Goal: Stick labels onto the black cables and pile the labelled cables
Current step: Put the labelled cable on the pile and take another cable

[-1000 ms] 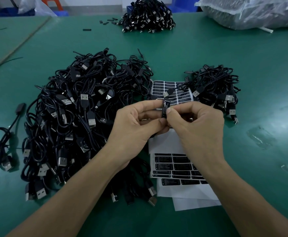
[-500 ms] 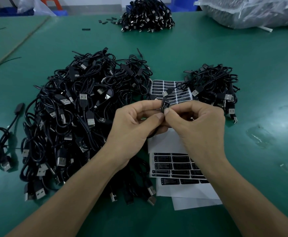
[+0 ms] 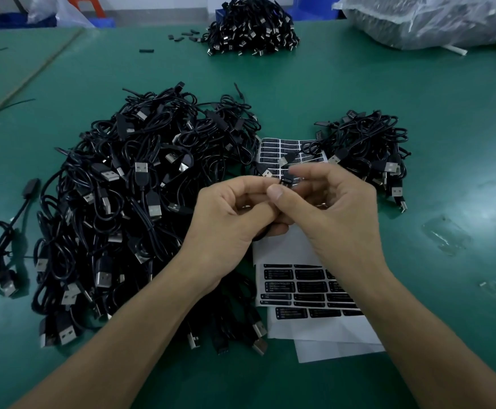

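Note:
My left hand [image 3: 232, 219] and my right hand [image 3: 335, 211] meet above the table's middle, both pinching a small black controller block [image 3: 285, 182] on one black cable. The cable's loop shows under my left fingers. A large heap of black USB cables [image 3: 129, 202] lies to the left. A smaller pile of cables [image 3: 370, 152] lies to the right. Under my hands lies a white label sheet [image 3: 305, 287] with black labels. A second label sheet [image 3: 273, 152] lies behind my hands.
The green table [image 3: 447, 113] carries another cable pile [image 3: 249, 28] at the far edge. A clear plastic bag [image 3: 429, 19] sits far right. One loose cable [image 3: 2, 240] lies at the left. Small black parts [image 3: 182, 36] are scattered near the far pile.
My right thumb has slid up over the black block and my right fingers have spread a little. Both hands stay in the same place.

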